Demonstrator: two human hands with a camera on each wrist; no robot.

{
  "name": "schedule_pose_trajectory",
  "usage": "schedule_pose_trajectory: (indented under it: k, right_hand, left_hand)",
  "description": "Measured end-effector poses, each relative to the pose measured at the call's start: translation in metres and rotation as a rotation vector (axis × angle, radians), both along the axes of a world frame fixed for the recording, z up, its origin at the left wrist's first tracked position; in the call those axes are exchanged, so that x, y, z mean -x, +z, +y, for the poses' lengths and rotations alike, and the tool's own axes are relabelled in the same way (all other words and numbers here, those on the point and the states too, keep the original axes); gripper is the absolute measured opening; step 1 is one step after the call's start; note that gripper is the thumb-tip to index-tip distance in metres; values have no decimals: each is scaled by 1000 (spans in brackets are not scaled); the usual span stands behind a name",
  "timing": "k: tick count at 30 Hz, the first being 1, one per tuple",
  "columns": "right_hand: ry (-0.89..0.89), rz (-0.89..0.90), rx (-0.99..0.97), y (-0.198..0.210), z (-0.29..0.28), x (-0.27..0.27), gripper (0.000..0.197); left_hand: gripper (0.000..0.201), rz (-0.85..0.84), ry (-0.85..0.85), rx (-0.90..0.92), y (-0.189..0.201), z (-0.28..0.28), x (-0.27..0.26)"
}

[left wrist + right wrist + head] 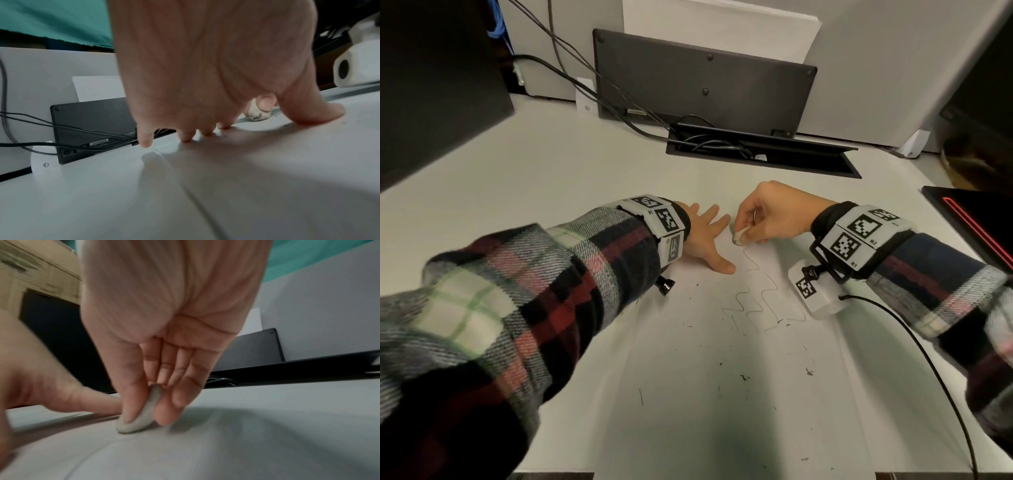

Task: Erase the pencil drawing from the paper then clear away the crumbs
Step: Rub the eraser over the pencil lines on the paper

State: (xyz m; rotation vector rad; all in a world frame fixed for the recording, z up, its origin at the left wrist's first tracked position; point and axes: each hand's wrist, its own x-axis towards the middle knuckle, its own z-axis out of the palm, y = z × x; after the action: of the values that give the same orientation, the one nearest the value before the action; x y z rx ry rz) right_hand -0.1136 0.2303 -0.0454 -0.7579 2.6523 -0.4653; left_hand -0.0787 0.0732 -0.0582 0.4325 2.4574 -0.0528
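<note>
A white sheet of paper [705,377] lies on the desk with a wavy pencil drawing [760,301] at its far part. My right hand [767,219] pinches a worn whitish eraser [739,237] [141,415] [257,113] between thumb and fingers and presses its edge onto the paper at the top of the drawing. My left hand [705,236] [205,81] lies flat with fingers spread, pressing the paper down just left of the eraser. Dark eraser crumbs [743,378] are scattered over the nearer part of the sheet.
A black panel [705,75] leans against the back wall, with a cable slot [756,150] full of cables in front of it. A dark monitor [431,85] stands at the left. A black item with a red stripe [972,219] lies at the right edge.
</note>
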Motion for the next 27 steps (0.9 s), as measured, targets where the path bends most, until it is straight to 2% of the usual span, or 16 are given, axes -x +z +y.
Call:
schedule_pose_trajectory:
  k: [6, 13, 17, 18, 21, 22, 25, 27]
  right_hand:
    - [-102, 44, 113, 2, 7, 6, 17]
    - [1, 0, 31, -1, -3, 4, 13]
    - [63, -194, 76, 1, -6, -7, 13]
    - [77, -173, 75, 0, -7, -7, 13]
    - [58, 38, 55, 0, -11, -1, 12]
    - [48, 16, 53, 1, -11, -1, 12]
    - [59, -195, 67, 3, -8, -10, 12]
    - [37, -133, 70, 2, -2, -8, 12]
  left_hand:
    - [102, -3, 0, -68, 0, -7, -1]
    - [108, -26, -11, -44, 1, -10, 1]
    - [110, -15, -15, -42, -3, -8, 3]
    - [110, -10, -19, -41, -3, -8, 3]
    - [108, -5, -24, -46, -2, -8, 2]
    - [108, -6, -23, -46, -2, -7, 2]
    - [111, -10, -13, -36, -1, -7, 3]
    - [111, -16, -8, -26, -1, -7, 3]
